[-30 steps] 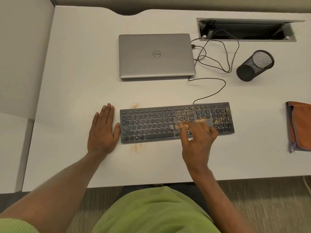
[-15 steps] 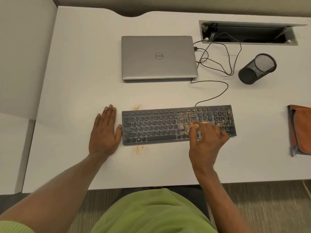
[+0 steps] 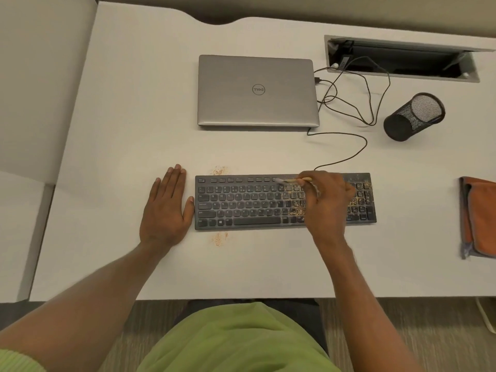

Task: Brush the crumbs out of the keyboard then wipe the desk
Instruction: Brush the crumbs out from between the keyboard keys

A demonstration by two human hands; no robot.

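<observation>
Many crumbs [image 3: 296, 210] on keyboard [image 3: 241, 205] w/ right hand [image 3: 326, 200] grip pinching brush [image 3: 292, 180].
Risk: hard flicks scatter them onto table [image 3: 134, 130]; left hand [image 3: 165, 210] flat, empty.

- The right hand [image 3: 328, 202] covers a stretch of the keyboard [image 3: 241, 202]; the keys beneath it are hidden.
- The brush [image 3: 291, 180] it grips is blurred. Only a tan stub and a pale tip show, just left of its fingers, and the rest is hidden inside the grip.
- Key legends right of that hand are too smeared to read.
- Far to its right, the orange cloth [image 3: 480, 218] is cut off by the picture's edge.
- Beyond that hand, the inside of the cable box [image 3: 402, 63] is too dark to make out.
</observation>
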